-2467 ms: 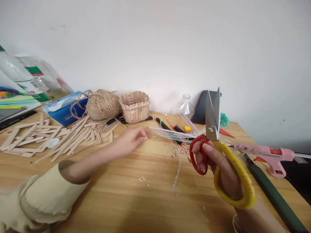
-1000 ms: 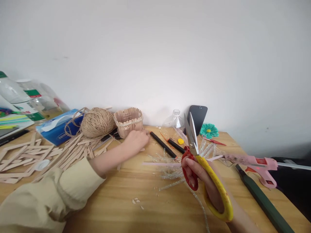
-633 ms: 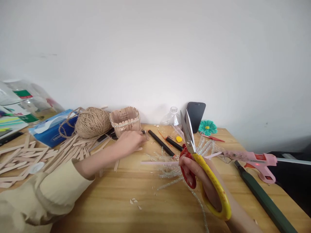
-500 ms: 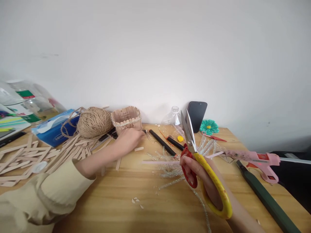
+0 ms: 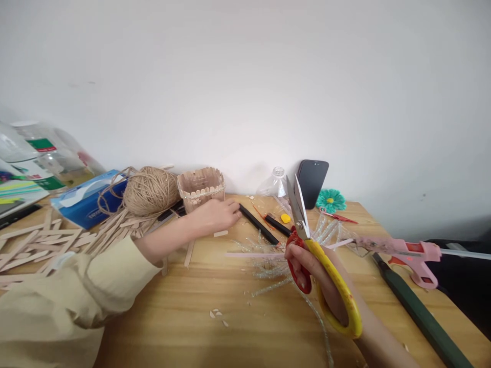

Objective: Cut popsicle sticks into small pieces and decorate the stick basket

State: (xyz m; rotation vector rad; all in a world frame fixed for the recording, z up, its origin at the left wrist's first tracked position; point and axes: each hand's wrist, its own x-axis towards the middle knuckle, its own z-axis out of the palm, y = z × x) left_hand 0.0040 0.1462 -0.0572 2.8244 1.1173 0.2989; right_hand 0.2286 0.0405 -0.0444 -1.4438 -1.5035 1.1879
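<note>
My left hand (image 5: 220, 215) reaches to the middle of the table, in front of a small craft-stick basket (image 5: 202, 191). Its fingers are drawn together at the upper end of a black pen-like stick (image 5: 258, 223); whether they grip anything is hidden. My right hand (image 5: 309, 263) holds scissors (image 5: 300, 212) with a red and a yellow handle loop, blades pointing up and slightly parted. Under and around it lie silvery tinsel strands (image 5: 268, 273) and a thin pale pink stick (image 5: 245, 255). A shorter black stick (image 5: 279, 225) lies beside a yellow piece (image 5: 285, 218).
A twine ball (image 5: 151, 191), a blue packet (image 5: 90, 204) and many craft sticks (image 5: 34, 250) crowd the left. Bottles (image 5: 49, 163) stand behind. On the right are a phone (image 5: 312, 184), a teal flower (image 5: 331, 200), a pink glue gun (image 5: 416, 253) and a dark green bar (image 5: 418, 312).
My left hand has moved a little to the right, from in front of the basket to the black stick's end. My right hand with the scissors has stayed nearly still.
</note>
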